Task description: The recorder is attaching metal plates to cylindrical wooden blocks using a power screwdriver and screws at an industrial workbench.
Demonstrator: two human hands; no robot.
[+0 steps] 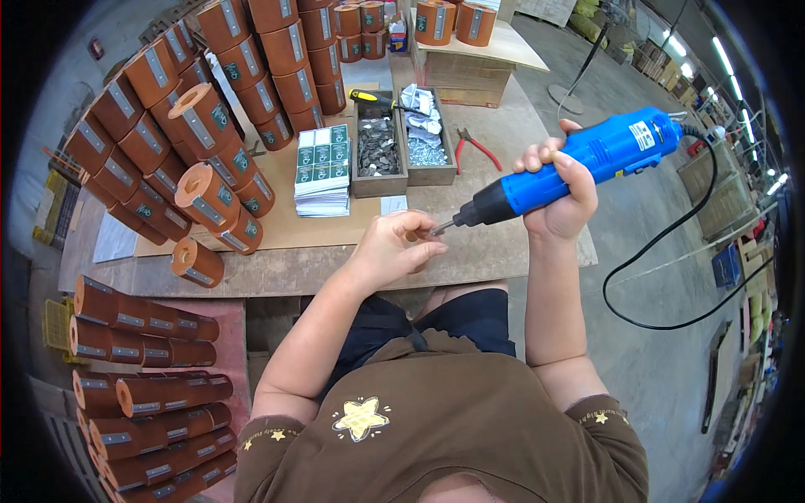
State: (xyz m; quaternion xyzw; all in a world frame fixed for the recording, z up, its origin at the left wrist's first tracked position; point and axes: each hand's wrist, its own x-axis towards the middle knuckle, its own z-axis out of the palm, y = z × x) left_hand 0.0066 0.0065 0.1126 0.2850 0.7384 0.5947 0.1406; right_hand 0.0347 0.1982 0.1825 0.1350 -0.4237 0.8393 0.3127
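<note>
My right hand point(563, 197) grips a blue electric screwdriver point(620, 147) with a black nose, held tilted above the table. Its bit points down and left, toward my left hand point(390, 251). Thumb and fingers of that hand are pinched at the bit's tip, around something small and metallic that I cannot make out. Just beyond lie wooden boxes: one holds dark grey metal pieces point(379, 147), the other small silver parts point(426, 152) and white plastic bags point(422, 109). Red-handled pliers point(478, 151) lie to their right. A yellow-and-black hand screwdriver point(371, 98) rests across the boxes.
Stacked brown cylinders point(210, 197) with metal strips crowd the table's left; more lie in rows point(159, 390) at lower left. A stack of green-and-white labels point(323, 172) stands beside the boxes. A black power cord point(616, 281) loops on my right. Two cylinders point(475, 25) top a wooden crate.
</note>
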